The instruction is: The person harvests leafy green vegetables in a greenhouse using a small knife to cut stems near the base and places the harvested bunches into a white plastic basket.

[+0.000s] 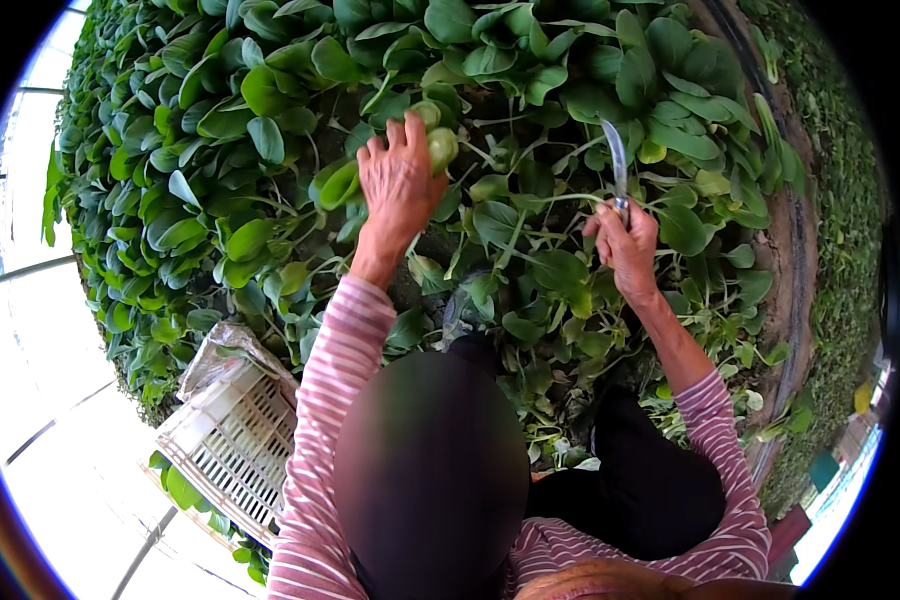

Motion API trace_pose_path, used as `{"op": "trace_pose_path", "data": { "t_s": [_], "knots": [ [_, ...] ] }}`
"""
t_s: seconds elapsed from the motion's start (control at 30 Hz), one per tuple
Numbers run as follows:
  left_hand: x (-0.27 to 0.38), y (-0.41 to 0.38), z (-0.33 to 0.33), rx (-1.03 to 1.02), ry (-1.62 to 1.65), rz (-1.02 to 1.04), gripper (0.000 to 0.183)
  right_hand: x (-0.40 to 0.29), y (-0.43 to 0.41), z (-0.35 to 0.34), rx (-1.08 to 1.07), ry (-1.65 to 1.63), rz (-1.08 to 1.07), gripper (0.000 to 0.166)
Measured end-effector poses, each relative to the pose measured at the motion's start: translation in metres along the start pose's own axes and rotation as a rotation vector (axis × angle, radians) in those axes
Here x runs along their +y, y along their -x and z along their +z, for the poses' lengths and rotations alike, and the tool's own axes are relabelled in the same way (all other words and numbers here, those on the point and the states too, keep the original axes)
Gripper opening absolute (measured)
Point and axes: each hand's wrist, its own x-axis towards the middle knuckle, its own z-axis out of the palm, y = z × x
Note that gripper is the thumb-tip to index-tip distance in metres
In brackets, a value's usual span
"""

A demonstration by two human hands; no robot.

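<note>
My left hand (399, 180) is closed around leafy greens, probably pak choi (441, 148), above the plant bed. Their pale green bases show past my fingers on the right, and a leaf sticks out on the left. In my right hand (624, 247) is a small knife with a curved blade (616, 154), its tip pointing up and away from me. Most of its handle is hidden by my fingers. A thin leaf stalk (570, 197) lies against the fingers of that hand; whether they pinch it I cannot tell. Low, loose leaves (559, 270) spread over the soil beneath both hands.
Dense standing greens (187, 150) fill the left and far side. A white slatted plastic crate (232, 450) holding leaves stands by my left arm. To the right runs a bare soil strip with a dark hose (797, 247). My bent knee (630, 465) is close below.
</note>
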Motion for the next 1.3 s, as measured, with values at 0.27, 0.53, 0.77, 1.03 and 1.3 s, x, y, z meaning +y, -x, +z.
{"op": "trace_pose_path", "data": {
  "t_s": [0.27,0.53,0.77,1.03,1.3],
  "knots": [
    [0.000,-0.010,0.083,0.034,-0.108,-0.062,0.106,0.036,0.044,-0.085,0.179,0.336,0.042,0.013],
    [0.001,0.007,0.016,0.188,0.297,0.065,0.060,0.039,0.109,-0.147,0.317,0.239,0.092,0.014],
    [-0.016,0.118,-0.005,-0.065,0.652,-0.218,0.039,0.060,0.186,-0.225,0.603,0.503,0.329,0.021],
    [0.060,0.159,-0.023,-0.394,0.924,-0.053,0.042,0.043,0.190,-0.174,0.195,0.331,0.211,0.027],
    [0.136,0.113,0.013,-0.631,0.361,0.604,0.045,0.064,0.147,-0.096,-0.337,0.177,0.511,0.035]
  ]
}}
